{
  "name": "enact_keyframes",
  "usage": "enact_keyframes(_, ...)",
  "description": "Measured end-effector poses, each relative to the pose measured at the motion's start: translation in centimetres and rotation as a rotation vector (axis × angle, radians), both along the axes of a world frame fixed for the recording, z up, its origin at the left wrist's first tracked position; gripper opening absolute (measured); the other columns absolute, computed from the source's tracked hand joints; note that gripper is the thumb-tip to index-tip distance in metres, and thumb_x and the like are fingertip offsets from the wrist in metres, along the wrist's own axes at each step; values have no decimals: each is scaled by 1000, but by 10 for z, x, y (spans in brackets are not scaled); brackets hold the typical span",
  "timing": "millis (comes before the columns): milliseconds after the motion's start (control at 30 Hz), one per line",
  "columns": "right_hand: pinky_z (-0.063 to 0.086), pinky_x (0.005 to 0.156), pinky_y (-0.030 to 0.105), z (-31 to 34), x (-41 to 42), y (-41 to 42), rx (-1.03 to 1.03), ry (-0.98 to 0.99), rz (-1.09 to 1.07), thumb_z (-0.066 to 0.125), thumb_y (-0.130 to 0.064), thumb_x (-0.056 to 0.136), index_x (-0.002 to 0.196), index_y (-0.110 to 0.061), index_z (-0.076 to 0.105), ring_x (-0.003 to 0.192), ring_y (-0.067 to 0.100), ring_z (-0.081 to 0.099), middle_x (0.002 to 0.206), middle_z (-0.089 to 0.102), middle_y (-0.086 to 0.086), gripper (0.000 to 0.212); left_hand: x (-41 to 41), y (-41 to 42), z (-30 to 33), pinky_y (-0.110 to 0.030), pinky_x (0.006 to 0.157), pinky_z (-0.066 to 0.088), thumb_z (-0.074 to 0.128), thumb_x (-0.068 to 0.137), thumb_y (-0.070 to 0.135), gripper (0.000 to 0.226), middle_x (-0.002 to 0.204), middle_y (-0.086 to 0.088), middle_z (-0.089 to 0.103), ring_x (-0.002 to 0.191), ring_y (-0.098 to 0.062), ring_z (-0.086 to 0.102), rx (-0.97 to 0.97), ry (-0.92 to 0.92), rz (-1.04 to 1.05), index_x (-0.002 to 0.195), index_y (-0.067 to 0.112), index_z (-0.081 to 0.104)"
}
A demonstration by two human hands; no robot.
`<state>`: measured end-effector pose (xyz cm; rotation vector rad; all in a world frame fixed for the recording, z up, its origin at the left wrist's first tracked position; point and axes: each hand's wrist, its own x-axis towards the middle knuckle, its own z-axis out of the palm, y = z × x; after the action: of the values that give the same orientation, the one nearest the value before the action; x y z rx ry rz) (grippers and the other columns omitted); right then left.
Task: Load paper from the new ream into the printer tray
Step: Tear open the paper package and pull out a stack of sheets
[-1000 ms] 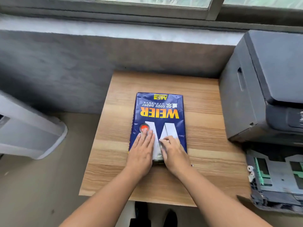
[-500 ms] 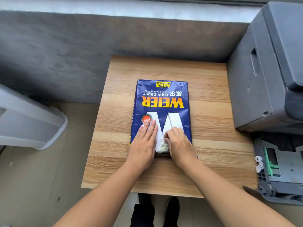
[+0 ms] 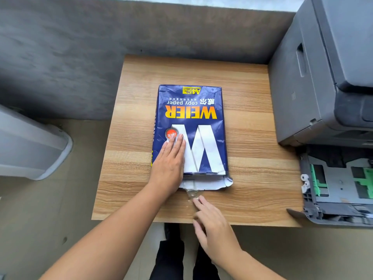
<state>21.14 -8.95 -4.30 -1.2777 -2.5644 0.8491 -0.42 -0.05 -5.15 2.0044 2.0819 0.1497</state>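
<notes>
A blue "WEIER" copy paper ream (image 3: 193,110) lies flat in the middle of the wooden table (image 3: 252,138). Its near end flap (image 3: 207,183) is torn open and shows white. My left hand (image 3: 171,162) rests flat on the ream's near left corner, holding nothing. My right hand (image 3: 212,225) is near the table's front edge, its fingertips pinching a strip of clear tape (image 3: 190,194) that still runs to the flap. The grey printer (image 3: 323,77) stands at the right. Its pulled-out paper tray (image 3: 339,190), with green guides, sits low at the right.
A concrete wall (image 3: 101,47) runs behind the table. A white and grey appliance (image 3: 30,146) stands on the floor at the left. My dark shoes (image 3: 171,251) show under the table's front edge.
My right hand has pulled back from the ream toward me, peeling clear tape off, and the near end flap has come open. The left hand stays flat on the ream.
</notes>
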Motion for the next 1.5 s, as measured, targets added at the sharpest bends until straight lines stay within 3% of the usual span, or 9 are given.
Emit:
enact_keyframes(100,52,99,26,23,-16,20,-508,374,-729,63,-26,96,119,-28,62,109,1,69,112,78,-9,23,-1,0,-1,-44,122,18,28,102,23,55,164,-9,15,152,-26,9,5,-8,-6,153,6,17)
enact_keyframes(200,57,90,29,32,-28,50,-540,619,-1144,65,-18,96,132,-19,59,89,10,76,94,79,0,36,-3,0,-1,-44,122,18,25,102,25,55,164,-9,15,152,-26,9,6,-14,-14,153,6,18)
enact_keyframes(300,51,71,12,31,-35,65,-399,525,-1203,68,-23,93,115,-19,72,70,8,66,91,70,-1,23,-3,0,-1,-44,122,18,24,102,26,56,164,-8,14,152,-25,8,-3,-6,-16,154,7,16)
enact_keyframes(433,55,73,35,26,-43,75,-349,478,-1340,73,-27,87,102,-21,72,65,13,60,93,72,3,16,-3,1,-1,-44,121,20,25,102,26,55,164,-9,16,151,-27,11,-14,-3,-12,153,6,19)
enact_keyframes(700,54,70,28,28,-49,80,-310,508,-1427,76,-19,84,91,-15,75,65,13,66,72,70,-5,8,0,-1,8,-40,124,10,28,100,45,67,165,-5,6,152,-22,2,-19,-28,7,155,9,12)
enact_keyframes(967,56,68,30,24,-48,86,-308,522,-1468,76,-21,82,80,-21,72,66,12,67,71,70,-6,4,3,2,9,-43,123,14,22,100,38,62,165,-9,11,152,-25,7,-47,12,3,154,7,15)
enact_keyframes(1167,61,77,31,21,-42,84,-478,689,-1504,77,-9,84,80,-14,71,78,21,75,85,78,13,9,1,2,14,-40,124,8,27,103,36,60,165,-7,7,152,-23,2,-52,-1,0,154,8,11)
enact_keyframes(1367,55,59,13,35,-25,76,-664,809,-1447,73,3,86,88,-6,65,59,12,67,73,71,10,12,0,3,15,-38,124,4,25,104,37,61,166,-5,2,152,-22,-4,-66,-7,-6,155,9,8)
enact_keyframes(1500,57,59,13,38,-11,61,-776,854,-1402,72,7,85,95,-1,65,58,12,66,72,71,11,15,-1,4,14,-40,124,7,28,103,36,61,166,-6,5,152,-23,-1,-69,0,-19,154,8,10)
